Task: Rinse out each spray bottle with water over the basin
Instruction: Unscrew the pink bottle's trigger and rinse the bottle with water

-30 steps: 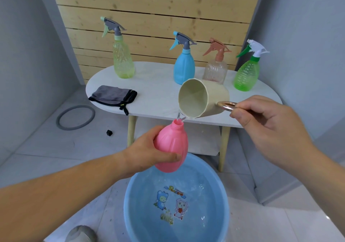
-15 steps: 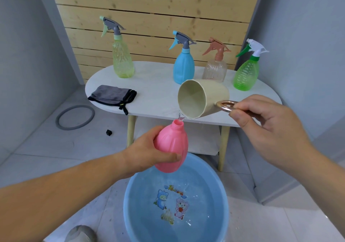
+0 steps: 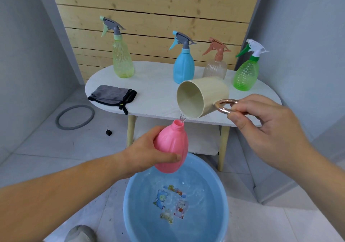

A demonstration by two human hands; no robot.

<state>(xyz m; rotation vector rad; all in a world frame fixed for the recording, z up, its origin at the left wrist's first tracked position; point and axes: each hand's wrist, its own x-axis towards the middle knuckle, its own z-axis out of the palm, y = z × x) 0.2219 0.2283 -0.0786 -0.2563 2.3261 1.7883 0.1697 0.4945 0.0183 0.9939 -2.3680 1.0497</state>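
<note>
One white oval table (image 3: 155,92) at 12 o'clock. I see four trigger spray bottles upright along its back edge, 10 to 2: yellow-green (image 3: 122,60), blue (image 3: 183,68), clear with a brown trigger (image 3: 214,68), green (image 3: 245,75). Blue basin (image 3: 225,204) at 6 on the floor, with water in it and a cartoon decal on the bottom. Left hand (image 3: 147,154) comes in from 8, fingers wrapped round the pink bottle (image 3: 170,148), which is at centre above the basin's far rim, capless, neck up and tilted. Right hand (image 3: 261,129) comes in from 4 and pinches the copper ring handle (image 3: 224,106) of a cream mug (image 3: 205,96). The mug is tipped and a thin stream runs off its lip into the pink neck. Grey cloth (image 3: 112,95) at the table's 9 end. Grey ring (image 3: 74,117) and a small black cube (image 3: 108,132) on the floor at 9.
</note>
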